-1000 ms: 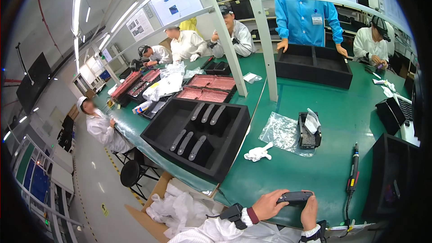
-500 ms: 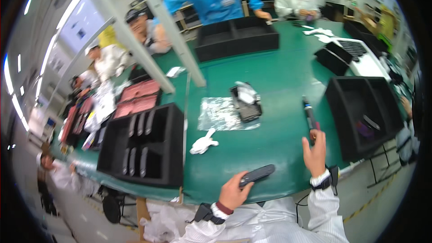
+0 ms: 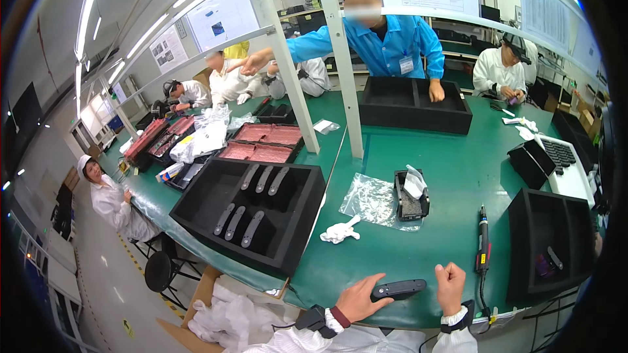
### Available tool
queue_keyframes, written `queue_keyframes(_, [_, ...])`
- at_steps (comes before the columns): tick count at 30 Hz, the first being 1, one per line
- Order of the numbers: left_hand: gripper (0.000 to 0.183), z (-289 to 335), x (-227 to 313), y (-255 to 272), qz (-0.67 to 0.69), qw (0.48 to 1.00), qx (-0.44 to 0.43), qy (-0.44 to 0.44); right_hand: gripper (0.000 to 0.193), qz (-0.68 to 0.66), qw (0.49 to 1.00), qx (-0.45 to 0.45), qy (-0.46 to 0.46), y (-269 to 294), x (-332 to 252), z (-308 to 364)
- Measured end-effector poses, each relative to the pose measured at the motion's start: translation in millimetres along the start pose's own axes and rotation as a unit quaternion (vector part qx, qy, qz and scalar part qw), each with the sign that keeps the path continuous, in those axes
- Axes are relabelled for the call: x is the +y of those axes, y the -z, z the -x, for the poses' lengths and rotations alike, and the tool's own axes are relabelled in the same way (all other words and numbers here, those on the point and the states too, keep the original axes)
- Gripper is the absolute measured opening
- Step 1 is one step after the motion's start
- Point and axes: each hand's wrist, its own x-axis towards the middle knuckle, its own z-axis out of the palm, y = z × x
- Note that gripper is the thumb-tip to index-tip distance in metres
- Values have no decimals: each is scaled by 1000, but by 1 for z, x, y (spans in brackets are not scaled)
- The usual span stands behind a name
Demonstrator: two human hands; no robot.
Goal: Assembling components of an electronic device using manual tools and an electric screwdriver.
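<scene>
My left hand [image 3: 358, 298] is at the table's near edge, thumb and fingers about the left end of a long, black, rounded handle-like part [image 3: 402, 288] lying level. To the right of that part, my right hand [image 3: 451, 287] is raised with its fingers curled in. Whatever it may hold is hidden. Farther right lies a black electric screwdriver [image 3: 483, 245] with a red band, its tip pointing away and its cord trailing to the near edge. No hand touches the screwdriver.
Left stands a black divided box [image 3: 294, 248] with several similar parts; right, another box [image 3: 517, 248]. Ahead lie a white glove [image 3: 340, 229], a clear bag [image 3: 366, 199] and a small black tray [image 3: 425, 204]. A co-worker in blue [image 3: 392, 46] stands opposite behind a metal post [image 3: 345, 91].
My right hand has drawn back from the screwdriver's rear end and its fingers have curled in. My left hand stays at the black part. The view has swung, showing more of the room's left.
</scene>
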Motion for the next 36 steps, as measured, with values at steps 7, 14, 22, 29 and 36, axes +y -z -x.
queue_keyframes(7, [61,-22,9,-5,-15,996,-2,-90,44,113,991,66,-39,7,64,27])
queue_keyframes(14, [51,-38,19,-6,-44,970,-238,20,41,143,987,70,-20,2,78,38])
queue_keyframes(22, [38,-66,5,63,3,997,-48,56,41,160,984,73,15,7,86,40])
queue_keyframes(29, [37,-119,-53,209,-117,928,336,107,41,141,989,50,4,2,80,37])
queue_keyframes(36, [45,-166,-165,221,-229,896,270,266,41,161,985,52,23,6,92,36])
